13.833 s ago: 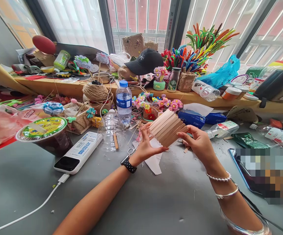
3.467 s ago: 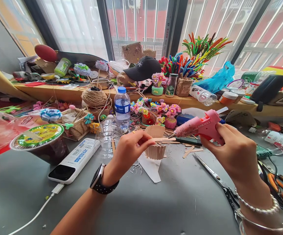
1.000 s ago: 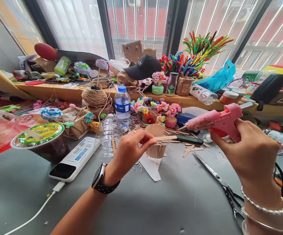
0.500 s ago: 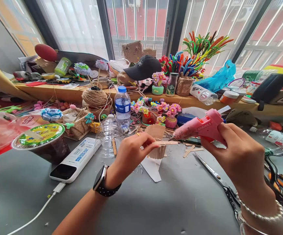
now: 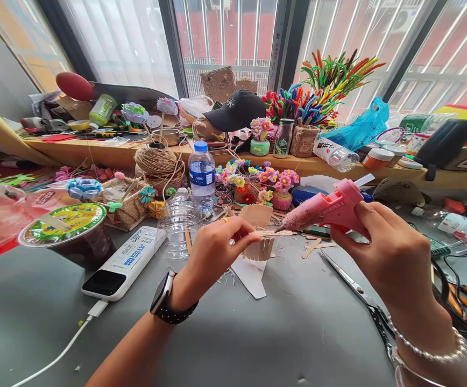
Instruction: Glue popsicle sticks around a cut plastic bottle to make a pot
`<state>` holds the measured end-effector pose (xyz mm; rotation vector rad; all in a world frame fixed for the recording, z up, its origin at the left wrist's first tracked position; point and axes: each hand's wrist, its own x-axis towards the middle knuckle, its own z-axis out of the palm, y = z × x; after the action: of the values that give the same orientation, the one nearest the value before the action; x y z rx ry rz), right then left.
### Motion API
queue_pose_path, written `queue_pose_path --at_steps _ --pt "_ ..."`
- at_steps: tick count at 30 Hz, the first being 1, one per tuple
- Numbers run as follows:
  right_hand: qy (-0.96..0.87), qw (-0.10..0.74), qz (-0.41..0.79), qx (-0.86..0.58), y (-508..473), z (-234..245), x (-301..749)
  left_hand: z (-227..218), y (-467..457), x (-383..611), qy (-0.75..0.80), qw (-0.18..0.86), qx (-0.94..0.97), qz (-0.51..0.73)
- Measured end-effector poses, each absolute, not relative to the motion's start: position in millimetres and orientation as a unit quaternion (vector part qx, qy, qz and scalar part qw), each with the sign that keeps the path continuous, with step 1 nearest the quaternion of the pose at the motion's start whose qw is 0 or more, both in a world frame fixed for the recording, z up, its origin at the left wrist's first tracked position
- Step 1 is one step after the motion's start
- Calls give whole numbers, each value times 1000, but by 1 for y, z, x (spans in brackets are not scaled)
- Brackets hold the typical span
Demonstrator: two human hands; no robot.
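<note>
Between thumb and fingers, my left hand (image 5: 221,244) pinches one end of a flat wooden craft stick (image 5: 266,233), held level above the table. My right hand (image 5: 387,252) is wrapped round the grip of a pink hot glue gun (image 5: 324,208), a clear glue stick jutting from its back. The gun's nozzle is at the free end of the craft stick. Behind the stick stands a small piece built of wooden sticks (image 5: 257,216), partly hidden by it and by my left hand. Below lies a white paper piece (image 5: 253,279).
Scissors (image 5: 354,287) lie open beside my right wrist. Loose craft sticks (image 5: 312,247) are scattered behind. To the left are a white power bank (image 5: 126,263) with a cable, a lidded cup (image 5: 72,236) and a clear plastic bottle (image 5: 180,220). A water bottle (image 5: 202,180) stands farther back.
My right hand has brought the glue gun slightly left, its nozzle moving inward along the craft stick. My left hand stays almost in place, still pinching the stick.
</note>
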<state>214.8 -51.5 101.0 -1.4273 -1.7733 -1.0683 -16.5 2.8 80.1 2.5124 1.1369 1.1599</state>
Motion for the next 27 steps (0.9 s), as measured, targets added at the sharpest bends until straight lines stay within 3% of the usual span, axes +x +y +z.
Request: queue_pose_path --at_steps 27 --pt "-662 297 -378 -574 -54 97 214 82 2 -18 373 84 839 388"
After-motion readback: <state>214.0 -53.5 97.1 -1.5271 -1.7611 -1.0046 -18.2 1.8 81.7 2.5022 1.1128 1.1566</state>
